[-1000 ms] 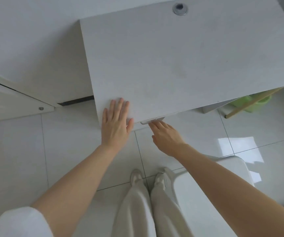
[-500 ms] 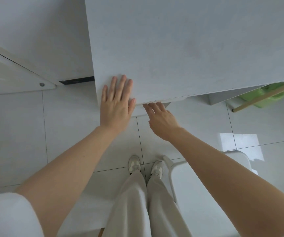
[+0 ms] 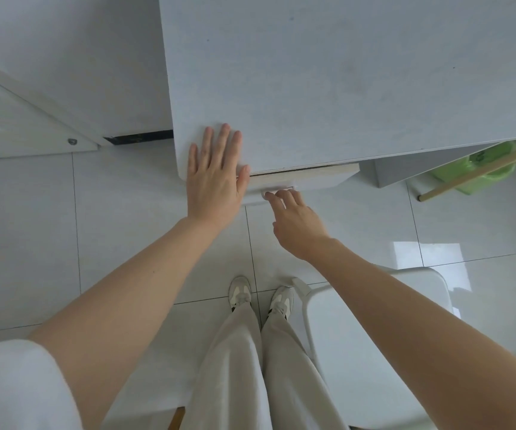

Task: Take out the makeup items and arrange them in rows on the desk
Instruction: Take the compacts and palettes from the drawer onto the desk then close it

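- Head view: the left hand (image 3: 215, 178) lies flat, fingers straight, on the pale grey rectangular desk (image 3: 328, 82) near its left corner.
- The right hand (image 3: 297, 226) hooks curled fingertips on the white drawer's (image 3: 306, 178) small handle (image 3: 277, 192) (drawer slightly out); makeup items are not visible.

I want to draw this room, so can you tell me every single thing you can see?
desk: one, pale grey top, upper middle and right.
drawer: one, white front, slightly out under the desk's near edge.
drawer handle: one, white, on the drawer front.
chair: one, white, lower right on the floor.
green bucket: one, under the desk at the right.
wooden stick: one, tan, slanting across the bucket.
floor: white tiles.
shoes: two, white and grey, bottom middle.
trousers: cream.
left hand: flat on the desk's corner.
right hand: fingertips at the drawer handle.
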